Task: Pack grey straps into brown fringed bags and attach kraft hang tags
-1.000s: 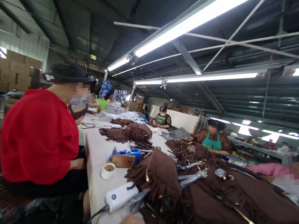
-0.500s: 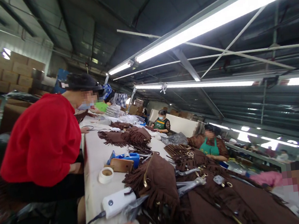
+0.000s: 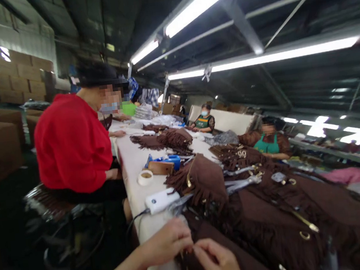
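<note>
My left hand (image 3: 170,240) reaches in over the near edge of the table, its fingers pinched together on something too small to make out. Close beside it my right hand (image 3: 218,260) is also pinched, thumb and fingertips almost touching those of the left. Beneath both lies dark brown fringed material (image 3: 241,249) with metal parts. Just beyond are a brown fringed bag (image 3: 206,177) with a gold zip and a white box (image 3: 162,200) with a cable.
A roll of white tape (image 3: 145,178), a phone (image 3: 161,168) and a blue tool (image 3: 173,159) lie on the white table (image 3: 130,158). A person in red (image 3: 73,143) sits at the left; others work across the table. More brown bags (image 3: 330,196) are heaped at the right.
The view has tilted down and turned, so the table appears higher and further right. My left hand shows more fully, and my right hand has come into view beside it.
</note>
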Tool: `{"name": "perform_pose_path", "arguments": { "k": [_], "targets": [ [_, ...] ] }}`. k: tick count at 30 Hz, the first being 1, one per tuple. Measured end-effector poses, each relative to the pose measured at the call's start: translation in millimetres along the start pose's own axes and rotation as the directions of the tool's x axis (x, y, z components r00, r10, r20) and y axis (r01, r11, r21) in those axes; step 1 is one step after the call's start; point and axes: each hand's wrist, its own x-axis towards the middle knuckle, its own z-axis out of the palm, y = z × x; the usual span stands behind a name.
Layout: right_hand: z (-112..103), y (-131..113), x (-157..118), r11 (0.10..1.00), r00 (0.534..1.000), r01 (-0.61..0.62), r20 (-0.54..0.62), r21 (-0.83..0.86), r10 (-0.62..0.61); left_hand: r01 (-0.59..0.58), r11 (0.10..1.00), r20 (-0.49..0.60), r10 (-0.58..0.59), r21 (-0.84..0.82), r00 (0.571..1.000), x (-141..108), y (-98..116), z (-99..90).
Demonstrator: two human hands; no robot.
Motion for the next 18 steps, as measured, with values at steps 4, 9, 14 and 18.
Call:
{"name": "perform_pose_path", "arguments": {
  "k": [4,9,14,18],
  "targets": [
    [-10,6,0,0.998,0.995,-0.064,-0.081,0.001,0.064,0.108,0.993,0.043,-0.106,-0.051,0.993,-8,-9,-15.3],
    [-18,10,1,0.994,0.99,-0.096,-0.113,-0.06,0.089,0.031,0.99,0.089,-0.044,0.136,0.995,-23,-21,-15.0],
    [-9,1,-4,0.976,0.999,0.009,-0.035,-0.218,-0.017,-0.049,0.935,0.136,0.001,0.35,0.991,-16,-21,2.2],
    [4,-8,-9,0.916,0.993,0.107,-0.009,-0.388,-0.12,-0.051,0.89,0.11,0.001,0.454,0.994,-13,-25,9.5]
  ]
}}
